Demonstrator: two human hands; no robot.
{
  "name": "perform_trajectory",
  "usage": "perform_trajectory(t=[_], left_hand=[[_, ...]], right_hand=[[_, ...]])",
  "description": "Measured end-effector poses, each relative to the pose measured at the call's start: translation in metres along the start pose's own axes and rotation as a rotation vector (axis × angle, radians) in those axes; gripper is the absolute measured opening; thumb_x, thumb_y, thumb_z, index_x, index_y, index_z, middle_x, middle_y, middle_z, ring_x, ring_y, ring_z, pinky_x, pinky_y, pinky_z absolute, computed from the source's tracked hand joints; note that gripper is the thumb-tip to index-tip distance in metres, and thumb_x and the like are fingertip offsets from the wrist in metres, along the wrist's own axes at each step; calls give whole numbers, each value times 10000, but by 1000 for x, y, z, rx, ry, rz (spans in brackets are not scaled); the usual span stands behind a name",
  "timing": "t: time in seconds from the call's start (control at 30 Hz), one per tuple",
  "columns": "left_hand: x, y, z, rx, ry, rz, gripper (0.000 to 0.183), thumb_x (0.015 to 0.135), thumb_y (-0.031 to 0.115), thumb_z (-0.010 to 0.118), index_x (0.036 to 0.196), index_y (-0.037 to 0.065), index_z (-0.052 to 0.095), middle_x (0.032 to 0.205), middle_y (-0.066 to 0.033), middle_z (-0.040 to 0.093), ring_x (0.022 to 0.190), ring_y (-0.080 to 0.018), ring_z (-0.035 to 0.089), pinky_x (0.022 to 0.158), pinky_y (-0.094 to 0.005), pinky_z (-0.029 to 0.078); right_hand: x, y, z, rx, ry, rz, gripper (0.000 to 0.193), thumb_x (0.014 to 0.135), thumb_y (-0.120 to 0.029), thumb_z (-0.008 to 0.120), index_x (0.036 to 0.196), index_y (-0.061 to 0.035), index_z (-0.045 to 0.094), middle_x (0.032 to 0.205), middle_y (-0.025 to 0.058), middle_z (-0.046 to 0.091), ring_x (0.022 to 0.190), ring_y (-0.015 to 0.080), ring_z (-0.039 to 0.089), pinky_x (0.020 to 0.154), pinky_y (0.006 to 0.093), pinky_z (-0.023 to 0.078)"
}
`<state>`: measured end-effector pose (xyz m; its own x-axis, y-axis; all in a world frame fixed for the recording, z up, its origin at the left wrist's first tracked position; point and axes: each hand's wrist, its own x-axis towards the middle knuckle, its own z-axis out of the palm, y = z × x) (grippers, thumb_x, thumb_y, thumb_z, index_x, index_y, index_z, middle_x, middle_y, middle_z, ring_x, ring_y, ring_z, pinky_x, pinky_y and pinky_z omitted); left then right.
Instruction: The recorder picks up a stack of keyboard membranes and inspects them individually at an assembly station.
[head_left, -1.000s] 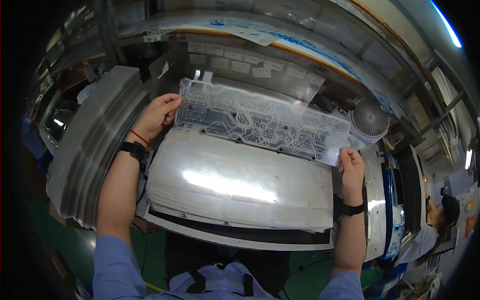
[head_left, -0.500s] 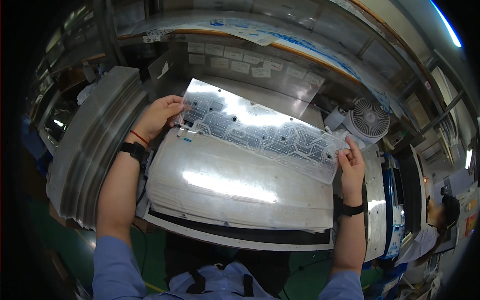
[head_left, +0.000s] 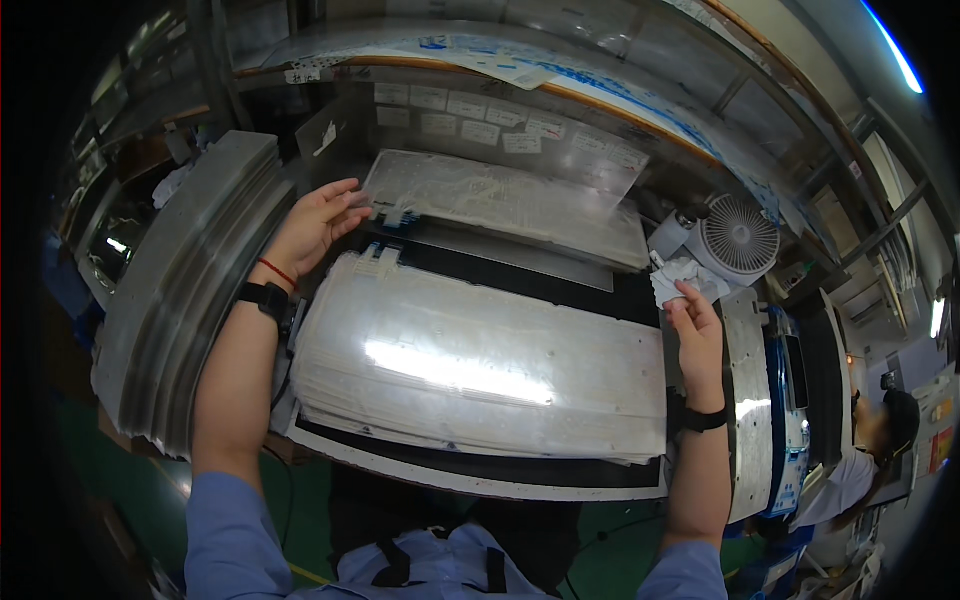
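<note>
My left hand (head_left: 318, 225) hovers at the left end of the rear pile, fingers apart and holding nothing I can see. My right hand (head_left: 697, 325) is raised at the right, thumb and forefinger slightly parted, with a crumpled white tissue (head_left: 688, 280) behind its fingertips. Between my forearms lies a front stack of clear, thin plastic sheets (head_left: 480, 345), its top glaring under the lamp. Beyond it, a rear pile of translucent sheets (head_left: 500, 195) rests flat; fine circuit lines are too faint to follow there. A black strip of worktop (head_left: 480, 270) shows between the two.
Grey metal plates (head_left: 190, 290) stand in a tall stack at left. A white fan (head_left: 737, 236) sits back right, near a perforated metal plate (head_left: 748, 400) and a blue device (head_left: 790, 420). Labels (head_left: 467, 105) line the back panel under a shelf. Another person (head_left: 850, 480) is at far right.
The printed circuit sheet stretched between my hands has left them, and the rear pile now lies in view where it was. Both hands have let go and stay nearly in place.
</note>
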<state>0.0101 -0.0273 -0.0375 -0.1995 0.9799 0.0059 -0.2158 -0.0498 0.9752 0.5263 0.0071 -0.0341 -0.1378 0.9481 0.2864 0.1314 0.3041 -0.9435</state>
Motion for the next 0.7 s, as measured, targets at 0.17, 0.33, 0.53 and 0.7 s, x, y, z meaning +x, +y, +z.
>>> perform_trajectory(t=[0.17,0.33,0.53,0.7], left_hand=[[-2,3,-3,-3,-7,-37,346,982,182,481,1276,1,462,1178,-120,595,964,-145,617,812,-227,525],[-3,2,-5,81,-50,-44,322,988,229,479,1228,15,498,1122,-114,616,933,-132,623,794,-230,526],[-5,3,0,84,-49,-78,264,985,218,486,1173,39,530,1042,-69,640,866,-111,627,760,-223,516],[-6,3,-1,106,-52,-77,263,990,236,476,1154,41,539,1024,-66,646,844,-104,628,745,-218,514]], right_hand=[[-7,-7,6,-136,-201,262,288,895,-123,627,1162,-17,609,901,-10,596,822,74,521,750,205,409],[-9,-9,7,-316,-284,102,217,859,-101,639,1058,-18,663,870,18,608,792,102,523,723,240,414],[-8,-15,11,-513,-239,-181,185,847,-84,638,1009,-4,676,935,73,638,858,151,569,765,256,434],[-9,-17,13,-471,-208,-274,164,844,-68,641,992,-2,670,966,86,652,904,174,584,789,277,445]])
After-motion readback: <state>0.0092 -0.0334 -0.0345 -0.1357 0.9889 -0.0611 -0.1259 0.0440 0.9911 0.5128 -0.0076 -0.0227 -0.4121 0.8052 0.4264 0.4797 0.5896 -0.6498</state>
